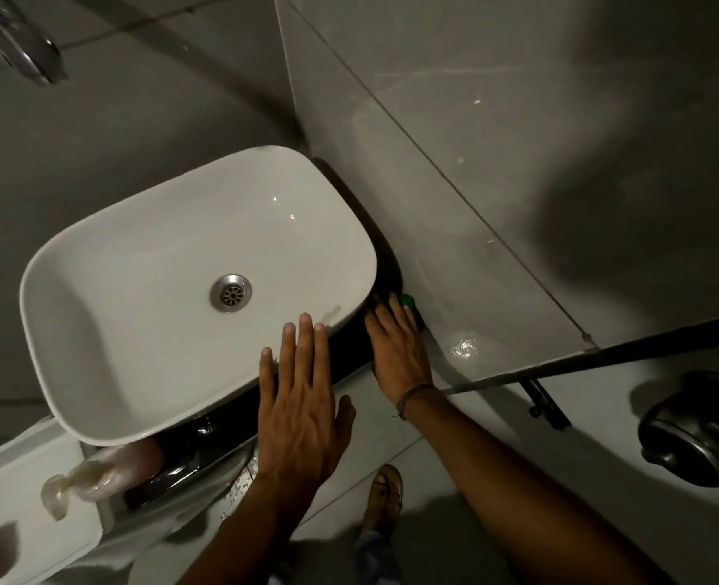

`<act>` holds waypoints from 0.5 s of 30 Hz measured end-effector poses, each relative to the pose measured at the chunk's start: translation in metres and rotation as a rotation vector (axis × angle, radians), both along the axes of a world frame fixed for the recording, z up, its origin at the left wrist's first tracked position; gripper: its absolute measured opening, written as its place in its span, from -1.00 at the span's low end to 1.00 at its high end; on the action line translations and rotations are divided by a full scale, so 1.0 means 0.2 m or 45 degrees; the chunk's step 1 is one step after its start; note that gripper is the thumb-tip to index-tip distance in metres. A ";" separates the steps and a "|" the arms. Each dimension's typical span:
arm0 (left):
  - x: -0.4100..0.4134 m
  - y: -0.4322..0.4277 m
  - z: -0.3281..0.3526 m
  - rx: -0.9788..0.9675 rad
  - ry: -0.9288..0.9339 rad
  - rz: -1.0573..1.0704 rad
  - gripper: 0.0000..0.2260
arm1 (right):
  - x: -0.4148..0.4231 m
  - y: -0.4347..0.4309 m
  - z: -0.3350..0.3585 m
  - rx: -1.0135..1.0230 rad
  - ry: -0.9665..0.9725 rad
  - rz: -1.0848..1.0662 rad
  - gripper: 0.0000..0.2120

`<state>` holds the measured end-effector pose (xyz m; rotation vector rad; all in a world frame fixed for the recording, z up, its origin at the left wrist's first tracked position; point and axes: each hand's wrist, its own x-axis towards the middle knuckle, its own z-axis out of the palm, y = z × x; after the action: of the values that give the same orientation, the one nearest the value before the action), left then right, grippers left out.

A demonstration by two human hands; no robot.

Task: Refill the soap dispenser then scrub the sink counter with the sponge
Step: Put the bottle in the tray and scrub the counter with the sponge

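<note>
A white rectangular basin (129, 314) sits on a dark counter (345, 352). My right hand (395, 348) lies flat on the counter in the narrow gap between the basin and the wall, pressing down on a green sponge (408, 299), of which only a corner shows past my fingertips. My left hand (302, 399) rests open, fingers spread, on the near right rim of the basin. A clear soap dispenser (108, 470) with pinkish liquid stands at the basin's near left corner, its pump pointing left.
A chrome tap (24, 48) juts out at the top left. The tiled wall (476, 162) runs close along the basin's right side. A dark round bin (695, 432) stands on the floor at right, and my sandalled foot (385, 496) is below.
</note>
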<state>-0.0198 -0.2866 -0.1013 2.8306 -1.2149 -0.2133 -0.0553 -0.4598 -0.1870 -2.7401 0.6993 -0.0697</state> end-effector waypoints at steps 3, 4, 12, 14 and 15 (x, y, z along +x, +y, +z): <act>0.00 0.00 0.00 0.007 0.001 -0.012 -0.11 | 0.00 0.08 -0.03 -0.008 0.019 0.086 -0.55; 0.00 0.01 0.00 0.008 0.014 -0.017 -0.12 | -0.04 0.11 -0.04 -0.012 0.023 0.163 -0.51; 0.02 0.14 0.01 0.013 -0.006 -0.046 -0.13 | -0.08 0.05 -0.01 0.032 -0.068 -0.008 -0.45; 0.02 0.18 0.02 0.016 -0.005 -0.036 -0.13 | -0.06 0.16 -0.02 0.062 -0.078 0.035 -0.49; 0.02 0.21 0.03 0.018 0.001 -0.031 -0.13 | -0.08 0.23 -0.03 0.056 -0.079 0.130 -0.48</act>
<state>-0.0152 -0.2454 -0.0958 2.8285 -1.2532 -0.2248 -0.0706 -0.4147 -0.1921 -2.7137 0.5371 -0.1139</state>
